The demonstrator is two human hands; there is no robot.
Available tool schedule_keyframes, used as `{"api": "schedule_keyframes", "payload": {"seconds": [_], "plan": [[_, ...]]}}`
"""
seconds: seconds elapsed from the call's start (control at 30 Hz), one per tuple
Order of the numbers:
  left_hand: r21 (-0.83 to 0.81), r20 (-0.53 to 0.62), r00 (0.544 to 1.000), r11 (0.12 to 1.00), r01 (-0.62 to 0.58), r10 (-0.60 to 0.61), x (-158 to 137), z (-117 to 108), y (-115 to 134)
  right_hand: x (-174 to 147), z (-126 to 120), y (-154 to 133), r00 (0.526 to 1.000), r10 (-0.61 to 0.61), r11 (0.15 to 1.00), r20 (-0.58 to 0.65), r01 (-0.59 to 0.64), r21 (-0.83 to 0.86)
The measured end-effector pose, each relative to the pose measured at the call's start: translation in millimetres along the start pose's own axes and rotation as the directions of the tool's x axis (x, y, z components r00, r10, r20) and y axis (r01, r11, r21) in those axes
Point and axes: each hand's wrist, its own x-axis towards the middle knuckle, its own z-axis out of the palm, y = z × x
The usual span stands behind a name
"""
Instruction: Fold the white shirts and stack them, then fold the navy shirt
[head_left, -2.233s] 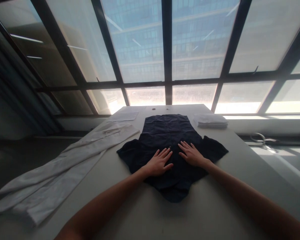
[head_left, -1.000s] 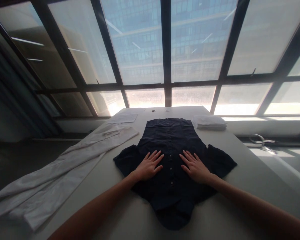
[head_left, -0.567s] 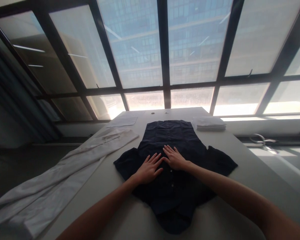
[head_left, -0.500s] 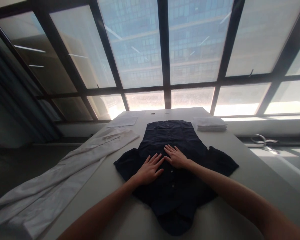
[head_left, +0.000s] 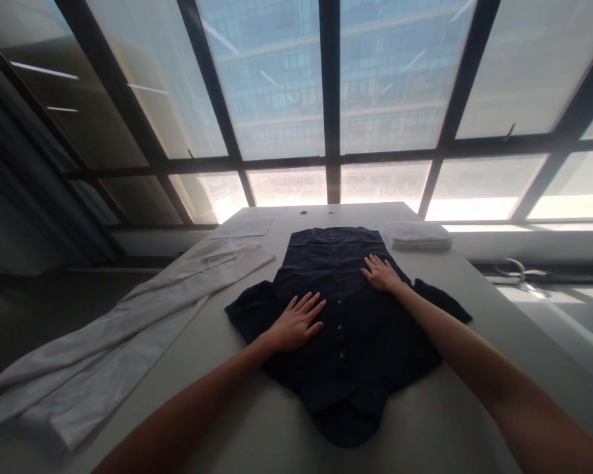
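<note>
A dark navy short-sleeved shirt lies spread on the white table, its collar toward me and its hem toward the window. A line of small buttons runs down its middle. My left hand rests flat on the shirt left of the buttons, fingers spread. Farther up and to the right, my right hand lies on the cloth near the side seam, its fingers stretched out. Neither hand grips anything.
White trousers lie along the table's left side and hang past its edge. A folded white stack sits at the far right, and a flat white sheet at the far left. Large windows stand behind the table.
My right hand has slid right and away from me across the shirt, apart from the left hand. The left hand has stayed nearly in place. The view has tilted slightly.
</note>
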Motion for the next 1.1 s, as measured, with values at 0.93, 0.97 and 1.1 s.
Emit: {"api": "schedule_keyframes", "payload": {"seconds": [0.93,0.97,1.1], "plan": [[-0.040,-0.093,0.984,0.988,0.146,-0.149,144,8,-6,-11,15,-98,0.964,-0.248,0.967,-0.094,0.252,0.034],[-0.018,-0.106,0.984,0.990,0.138,-0.140,144,12,-8,-11,16,-95,0.964,-0.248,0.967,-0.096,0.253,0.036],[0.058,-0.096,0.989,0.991,0.118,-0.112,141,16,-11,-10,18,-89,0.966,-0.242,0.968,-0.090,0.247,0.048]]}}
